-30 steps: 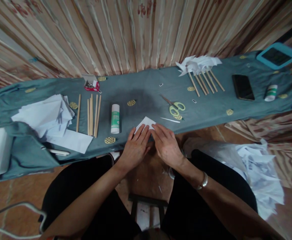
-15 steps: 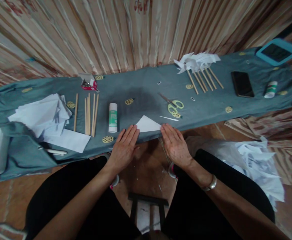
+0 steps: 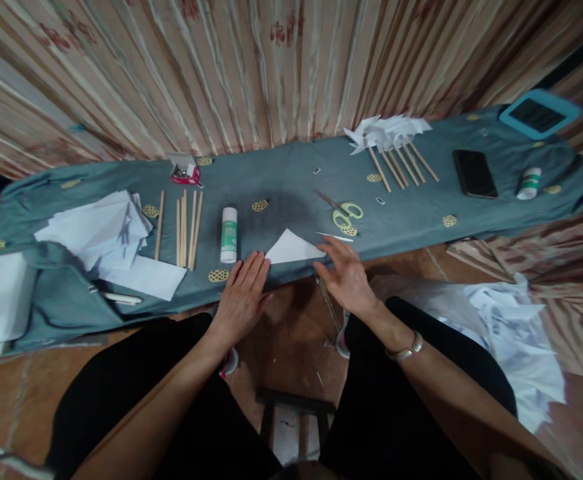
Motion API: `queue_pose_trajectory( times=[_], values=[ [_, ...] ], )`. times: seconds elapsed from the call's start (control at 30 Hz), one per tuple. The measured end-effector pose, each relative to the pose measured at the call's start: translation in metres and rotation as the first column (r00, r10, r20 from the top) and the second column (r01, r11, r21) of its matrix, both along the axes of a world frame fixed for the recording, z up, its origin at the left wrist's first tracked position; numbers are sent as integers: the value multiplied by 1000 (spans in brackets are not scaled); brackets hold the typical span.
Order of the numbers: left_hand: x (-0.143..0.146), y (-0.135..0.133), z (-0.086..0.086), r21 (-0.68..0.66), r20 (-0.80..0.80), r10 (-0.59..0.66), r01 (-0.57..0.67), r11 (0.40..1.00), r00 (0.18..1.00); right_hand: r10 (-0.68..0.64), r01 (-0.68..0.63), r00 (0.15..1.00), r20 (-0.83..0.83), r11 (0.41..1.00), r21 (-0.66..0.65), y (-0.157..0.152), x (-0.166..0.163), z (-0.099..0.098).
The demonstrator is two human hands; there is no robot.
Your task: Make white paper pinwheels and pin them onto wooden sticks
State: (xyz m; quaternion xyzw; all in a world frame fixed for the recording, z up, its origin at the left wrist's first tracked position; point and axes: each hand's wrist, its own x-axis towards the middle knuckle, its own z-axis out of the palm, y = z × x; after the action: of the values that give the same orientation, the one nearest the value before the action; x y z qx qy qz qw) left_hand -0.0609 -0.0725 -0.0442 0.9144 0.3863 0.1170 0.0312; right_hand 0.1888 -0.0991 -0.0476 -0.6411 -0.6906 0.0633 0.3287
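Note:
A white paper triangle (image 3: 294, 248), folded with its point away from me, lies at the near edge of the cloth-covered table. My left hand (image 3: 241, 290) rests flat, fingertips at the triangle's left corner. At its right corner is my right hand (image 3: 345, 275), fingers apart and slightly bent, gripping nothing. A thin paper strip (image 3: 335, 237) lies just beyond the right fingertips. Scissors with light green handles (image 3: 344, 212) lie behind that strip. Left of the triangle a glue stick (image 3: 229, 235) with a green label lies on the cloth.
Several wooden sticks (image 3: 182, 230), a pile of cut paper (image 3: 101, 227) and an open red box of small metal pieces (image 3: 186, 171) are on the left. On the right are paper pinwheels on sticks (image 3: 391, 133), a phone (image 3: 474, 173), another glue stick (image 3: 529, 183) and a blue-framed device (image 3: 540, 112).
My right hand has lifted its fingers from lying flat to a bent, spread pose at the triangle's right corner. My left hand has slid slightly left. The camera view has shifted a little.

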Motion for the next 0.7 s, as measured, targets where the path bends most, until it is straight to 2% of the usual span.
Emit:
queue_pose_trajectory(
  times=[0.1,0.2,0.27,0.33,0.43,0.5,0.63,0.7],
  values=[
    [0,-1,2,-36,40,13,-11,999,999,-35,35,999,-29,999,-15,8,-4,-2],
    [0,0,6,-118,176,30,-9,993,984,-42,40,994,-100,999,-21,13,-6,2],
    [-1,2,11,-217,331,80,-7,976,940,-7,7,989,-151,1000,-5,15,-6,10],
    [-1,6,15,-348,490,189,-7,937,851,49,-46,982,-180,999,23,14,-6,19],
    [2,15,22,-532,646,392,18,847,655,120,-111,975,-186,992,60,10,-6,33],
    [5,22,27,-624,679,509,51,780,529,154,-141,969,-191,987,81,6,-7,41],
    [14,32,39,-803,592,731,168,572,339,171,-156,958,-230,985,79,4,-11,49],
    [17,34,45,-843,535,794,250,476,290,154,-141,954,-256,988,69,4,-13,51]
  ],
)
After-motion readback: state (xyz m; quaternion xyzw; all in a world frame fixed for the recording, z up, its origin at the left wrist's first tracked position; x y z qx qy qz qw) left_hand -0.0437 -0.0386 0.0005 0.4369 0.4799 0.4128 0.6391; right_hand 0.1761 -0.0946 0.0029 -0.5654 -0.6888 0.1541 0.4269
